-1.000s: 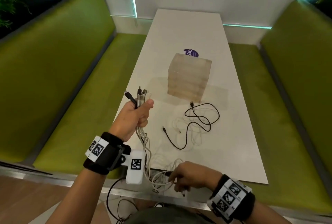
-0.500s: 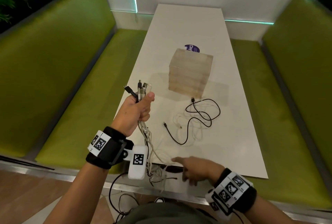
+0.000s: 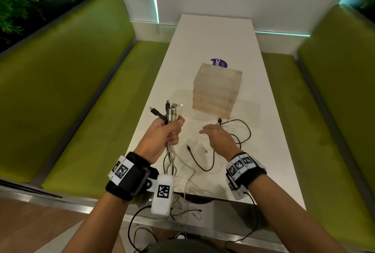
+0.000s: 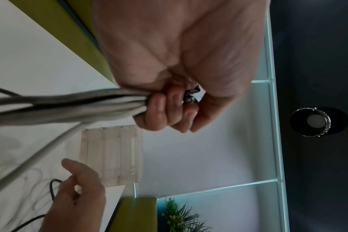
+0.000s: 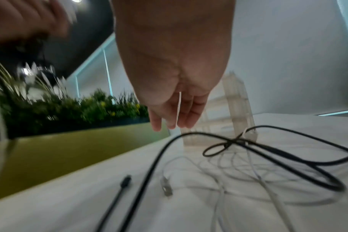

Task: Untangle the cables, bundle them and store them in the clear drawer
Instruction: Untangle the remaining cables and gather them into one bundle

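My left hand [image 3: 166, 133] [image 4: 169, 106] grips a bunch of grey, white and black cables [image 3: 171, 113] [image 4: 69, 105] near their plug ends, which stick up above the fist. The rest of that bunch hangs down past the table's near edge. My right hand [image 3: 217, 137] [image 5: 175, 113] hovers open, fingers straight, just above a loose tangle of a black cable [image 3: 241, 133] [image 5: 268, 150] and thin white cables [image 5: 238, 185] lying on the white table [image 3: 213, 40]. The clear drawer unit [image 3: 217, 90] [image 4: 111, 155] [image 5: 236, 113] stands shut behind the tangle.
Green padded benches [image 3: 81, 90] run along both sides of the narrow table. A purple sticker [image 3: 218, 63] lies behind the drawer unit. Cable ends [image 3: 188, 212] dangle below the table's near edge. Plants [image 5: 69, 108] stand behind the left bench.
My right hand has let go of the cable ends at the near table edge and moved forward and up, over the tangle on the table. The left hand keeps its grip.
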`<state>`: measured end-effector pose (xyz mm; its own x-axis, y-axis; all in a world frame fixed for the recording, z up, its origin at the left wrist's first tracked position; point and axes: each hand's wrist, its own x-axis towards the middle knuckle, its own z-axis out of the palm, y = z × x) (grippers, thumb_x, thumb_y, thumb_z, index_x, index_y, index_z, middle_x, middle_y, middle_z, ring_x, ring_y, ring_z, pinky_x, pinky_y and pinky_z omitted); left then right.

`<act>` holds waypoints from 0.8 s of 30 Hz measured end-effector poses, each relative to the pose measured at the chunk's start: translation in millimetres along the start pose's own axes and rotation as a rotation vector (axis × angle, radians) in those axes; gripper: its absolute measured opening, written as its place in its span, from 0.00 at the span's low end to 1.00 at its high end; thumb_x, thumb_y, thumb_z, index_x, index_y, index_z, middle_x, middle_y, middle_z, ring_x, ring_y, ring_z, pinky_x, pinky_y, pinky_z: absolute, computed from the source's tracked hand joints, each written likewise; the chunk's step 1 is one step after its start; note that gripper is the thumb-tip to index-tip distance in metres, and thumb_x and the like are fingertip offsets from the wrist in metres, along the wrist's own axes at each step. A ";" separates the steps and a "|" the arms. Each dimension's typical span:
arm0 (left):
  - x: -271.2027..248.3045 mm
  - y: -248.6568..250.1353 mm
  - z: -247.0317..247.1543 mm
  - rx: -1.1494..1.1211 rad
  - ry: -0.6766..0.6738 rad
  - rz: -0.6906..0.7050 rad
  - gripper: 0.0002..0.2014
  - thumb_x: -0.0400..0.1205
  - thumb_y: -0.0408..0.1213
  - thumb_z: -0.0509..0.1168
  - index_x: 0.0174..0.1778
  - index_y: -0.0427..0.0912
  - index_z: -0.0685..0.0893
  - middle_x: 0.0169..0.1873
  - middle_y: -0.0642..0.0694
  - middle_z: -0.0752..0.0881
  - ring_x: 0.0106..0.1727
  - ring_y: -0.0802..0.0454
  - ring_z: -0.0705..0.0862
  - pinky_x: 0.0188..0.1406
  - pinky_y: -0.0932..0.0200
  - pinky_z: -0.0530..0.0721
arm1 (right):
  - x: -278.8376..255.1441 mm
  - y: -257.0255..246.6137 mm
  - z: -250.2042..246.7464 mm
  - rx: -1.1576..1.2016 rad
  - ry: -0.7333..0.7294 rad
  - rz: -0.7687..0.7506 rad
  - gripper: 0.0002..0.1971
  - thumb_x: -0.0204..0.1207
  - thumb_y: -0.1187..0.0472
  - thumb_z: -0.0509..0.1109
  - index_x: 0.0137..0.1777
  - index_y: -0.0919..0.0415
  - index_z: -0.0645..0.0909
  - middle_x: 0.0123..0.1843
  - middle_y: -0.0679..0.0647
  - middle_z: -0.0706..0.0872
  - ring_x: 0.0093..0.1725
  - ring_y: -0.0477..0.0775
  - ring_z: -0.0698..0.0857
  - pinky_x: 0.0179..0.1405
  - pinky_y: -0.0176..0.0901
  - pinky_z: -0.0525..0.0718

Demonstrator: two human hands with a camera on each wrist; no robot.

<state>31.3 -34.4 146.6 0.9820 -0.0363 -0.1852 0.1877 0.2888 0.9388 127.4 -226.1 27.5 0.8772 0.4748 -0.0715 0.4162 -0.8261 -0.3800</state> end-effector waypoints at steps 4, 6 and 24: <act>-1.3 -3.6 -3.1 0.016 -0.030 -0.020 0.07 0.85 0.32 0.61 0.42 0.36 0.80 0.22 0.49 0.73 0.22 0.57 0.62 0.22 0.66 0.64 | 17.7 7.2 19.5 -0.155 -0.216 0.002 0.29 0.80 0.70 0.56 0.78 0.46 0.68 0.80 0.53 0.68 0.74 0.60 0.71 0.67 0.51 0.77; -2.4 -6.1 -4.2 0.032 -0.052 -0.016 0.09 0.85 0.33 0.60 0.41 0.37 0.80 0.25 0.48 0.80 0.22 0.58 0.65 0.23 0.67 0.67 | 16.9 11.9 29.0 -0.187 -0.210 -0.005 0.24 0.80 0.65 0.60 0.74 0.48 0.72 0.72 0.56 0.75 0.68 0.61 0.74 0.58 0.53 0.82; 31.3 -32.7 25.1 -0.141 0.091 -0.043 0.12 0.87 0.33 0.57 0.50 0.28 0.81 0.54 0.28 0.87 0.58 0.36 0.88 0.60 0.45 0.86 | -42.7 -66.2 -56.2 0.814 0.538 0.000 0.08 0.73 0.60 0.76 0.33 0.57 0.82 0.28 0.46 0.81 0.30 0.41 0.76 0.32 0.32 0.73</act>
<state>56.4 -69.0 117.4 0.9662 0.0331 -0.2556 0.2185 0.4203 0.8807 75.9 -208.7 107.5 0.9535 0.1059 0.2820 0.3005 -0.2676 -0.9155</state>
